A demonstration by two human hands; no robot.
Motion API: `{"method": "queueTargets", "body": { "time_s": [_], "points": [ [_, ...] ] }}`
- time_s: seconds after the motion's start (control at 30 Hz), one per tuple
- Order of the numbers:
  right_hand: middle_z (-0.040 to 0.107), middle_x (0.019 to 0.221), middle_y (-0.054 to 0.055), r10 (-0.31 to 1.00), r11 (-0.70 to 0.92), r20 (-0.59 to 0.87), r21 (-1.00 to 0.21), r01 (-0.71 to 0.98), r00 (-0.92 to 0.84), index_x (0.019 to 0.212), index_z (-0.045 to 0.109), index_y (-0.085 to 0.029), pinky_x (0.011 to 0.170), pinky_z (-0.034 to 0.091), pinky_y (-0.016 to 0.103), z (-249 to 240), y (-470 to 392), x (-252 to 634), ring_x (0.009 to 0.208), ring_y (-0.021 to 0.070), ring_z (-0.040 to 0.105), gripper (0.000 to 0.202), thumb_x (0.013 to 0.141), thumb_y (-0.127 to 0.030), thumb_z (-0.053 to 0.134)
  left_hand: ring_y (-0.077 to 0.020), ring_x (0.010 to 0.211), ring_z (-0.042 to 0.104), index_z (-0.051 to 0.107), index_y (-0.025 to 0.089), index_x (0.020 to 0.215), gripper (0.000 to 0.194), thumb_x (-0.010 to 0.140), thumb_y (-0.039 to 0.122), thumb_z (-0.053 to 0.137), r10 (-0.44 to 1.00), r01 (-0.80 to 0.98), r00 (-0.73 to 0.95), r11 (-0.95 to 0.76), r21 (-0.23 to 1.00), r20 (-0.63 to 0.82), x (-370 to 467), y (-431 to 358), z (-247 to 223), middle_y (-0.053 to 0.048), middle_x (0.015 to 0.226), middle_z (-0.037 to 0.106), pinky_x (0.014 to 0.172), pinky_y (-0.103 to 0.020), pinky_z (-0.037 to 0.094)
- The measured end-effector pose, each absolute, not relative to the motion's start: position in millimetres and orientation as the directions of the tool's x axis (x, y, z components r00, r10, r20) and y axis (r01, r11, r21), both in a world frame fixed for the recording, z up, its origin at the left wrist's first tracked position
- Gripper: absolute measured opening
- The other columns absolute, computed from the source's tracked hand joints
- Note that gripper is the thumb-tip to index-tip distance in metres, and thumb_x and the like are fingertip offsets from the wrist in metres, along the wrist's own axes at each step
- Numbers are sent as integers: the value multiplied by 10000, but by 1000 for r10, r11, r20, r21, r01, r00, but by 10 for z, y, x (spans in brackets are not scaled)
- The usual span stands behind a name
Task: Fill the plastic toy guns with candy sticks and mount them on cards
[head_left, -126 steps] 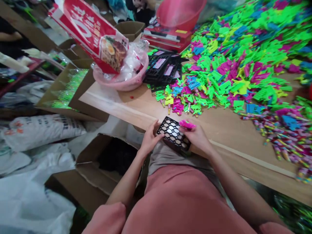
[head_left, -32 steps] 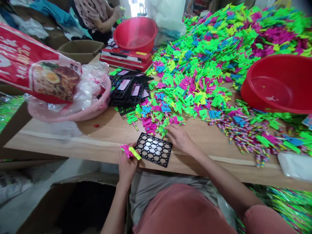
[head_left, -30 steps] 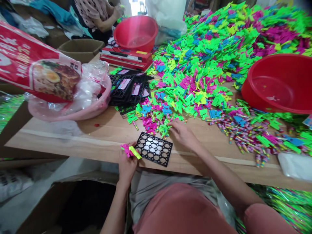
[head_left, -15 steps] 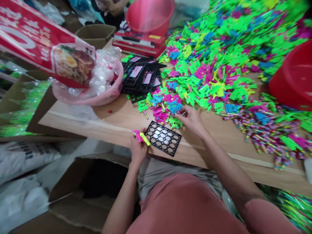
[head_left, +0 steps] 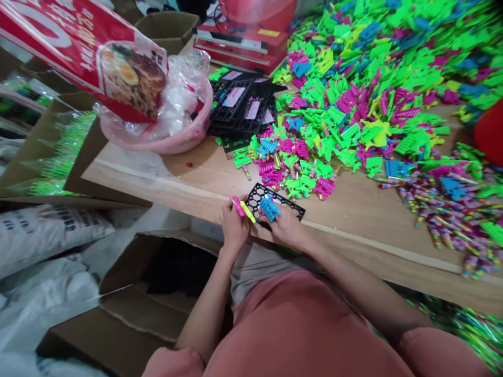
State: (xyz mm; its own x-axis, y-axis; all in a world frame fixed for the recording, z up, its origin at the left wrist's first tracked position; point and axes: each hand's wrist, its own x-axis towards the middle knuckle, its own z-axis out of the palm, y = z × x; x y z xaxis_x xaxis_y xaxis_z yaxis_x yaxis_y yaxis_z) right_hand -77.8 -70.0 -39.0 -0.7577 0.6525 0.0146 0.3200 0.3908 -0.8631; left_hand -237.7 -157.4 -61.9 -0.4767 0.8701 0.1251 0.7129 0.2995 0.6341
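Holding a pink piece [head_left: 237, 206] and a yellow piece [head_left: 248, 212] side by side in the left grip [head_left: 234, 226], with fingers curled closed about both lower ends, just beside the left end of a black lattice plate [head_left: 256, 196]. Pinching a blue piece [head_left: 270, 208] in the right grip [head_left: 288, 225], closed at the fingertips, above the near side of that plate and partly covering it from view. Cannot tell of any touch between blue piece and plate. Placed at the near edge of the bench [head_left: 357, 204], the plate included, but cannot tell whether lying flat or lifted. Can see just beyond it a loose cluster [head_left: 298, 180] of green, pink and blue pieces, and farther off a great bright heap [head_left: 373, 89]. Can see to the right many small striped pieces [head_left: 448, 214], and at the far left of the bench a pink basin [head_left: 157, 142] with clear plastic [head_left: 178, 99] and a red packet [head_left: 90, 68], next to stacked black plates [head_left: 239, 104].
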Motion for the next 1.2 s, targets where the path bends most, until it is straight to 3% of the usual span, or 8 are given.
{"method": "queueTargets", "body": {
  "time_s": [0.13, 0.3, 0.43, 0.47, 0.63, 0.87, 1.07, 1.2],
  "points": [
    [679, 994, 109, 533, 645, 172, -716, 266, -829, 1012, 607, -195, 862, 512, 360, -371, -814, -812, 938, 243, 617, 195, 926, -68, 487, -356, 1292, 533, 649, 170, 1360, 440, 948, 241, 510, 865, 704, -486, 301, 644, 127, -2405, -1568, -627, -156, 1355, 660, 1119, -556, 406],
    [682, 994, 89, 430, 675, 215, -721, 154, -877, 1042, 644, -177, 836, 509, 316, -311, -505, -730, 927, 216, 623, 123, 965, -121, 568, -352, 1235, 571, 672, 159, 1319, 423, 939, 269, 522, 859, 720, -481, 274, 638, 175, -2455, -1535, -647, -147, 1312, 694, 1092, -549, 439],
    [683, 1146, 101, 579, 733, 297, -598, 324, -760, 1130, 711, -197, 941, 488, 356, -180, 194, -387, 1085, 239, 605, 272, 958, -65, 546, -359, 1196, 585, 686, 177, 1312, 428, 929, 272, 520, 852, 735, -493, 302, 608, 173, -2458, -1511, -647, -137, 1296, 705, 1047, -549, 471],
    [678, 1148, 100, 629, 739, 298, -517, 432, -718, 1104, 733, -211, 941, 480, 381, -161, 372, -294, 1084, 255, 590, 315, 942, -40, 523, -361, 1198, 583, 686, 180, 1315, 432, 927, 267, 516, 850, 737, -497, 308, 602, 174, -2453, -1508, -645, -137, 1296, 704, 1049, -554, 469],
    [652, 1086, 124, 717, 683, 250, -441, 583, -651, 877, 751, -208, 877, 457, 431, -189, 843, -9, 1018, 304, 538, 238, 885, -53, 571, -364, 1182, 587, 692, 179, 1306, 432, 927, 273, 507, 832, 732, -520, 318, 602, 194, -2432, -1502, -654, -154, 1283, 697, 1057, -570, 468],
    [673, 942, 66, 653, 614, 199, -704, 357, -731, 973, 694, -212, 835, 449, 368, -123, 270, -52, 911, 238, 589, 95, 942, -183, 610, -341, 1244, 583, 690, 191, 1294, 425, 906, 229, 522, 827, 711, -534, 327, 623, 175, -2407, -1520, -667, -161, 1239, 689, 1111, -565, 450],
    [618, 828, 17, 695, 343, 52, -900, 268, -717, 822, 626, -199, 702, 439, 295, -193, -387, -227, 776, 182, 572, 154, 882, -291, 735, -345, 1273, 570, 679, 190, 1320, 461, 881, 186, 539, 832, 703, -531, 327, 632, 160, -2374, -1533, -638, -141, 1299, 692, 1122, -565, 438],
    [695, 832, 14, 678, 174, -21, -967, 189, -734, 918, 675, -217, 750, 506, 322, -309, -596, -339, 787, 196, 636, 79, 895, -285, 709, -352, 1274, 562, 683, 180, 1318, 460, 884, 178, 531, 830, 702, -536, 333, 630, 157, -2360, -1534, -622, -133, 1315, 696, 1109, -562, 440]
  ]
}}
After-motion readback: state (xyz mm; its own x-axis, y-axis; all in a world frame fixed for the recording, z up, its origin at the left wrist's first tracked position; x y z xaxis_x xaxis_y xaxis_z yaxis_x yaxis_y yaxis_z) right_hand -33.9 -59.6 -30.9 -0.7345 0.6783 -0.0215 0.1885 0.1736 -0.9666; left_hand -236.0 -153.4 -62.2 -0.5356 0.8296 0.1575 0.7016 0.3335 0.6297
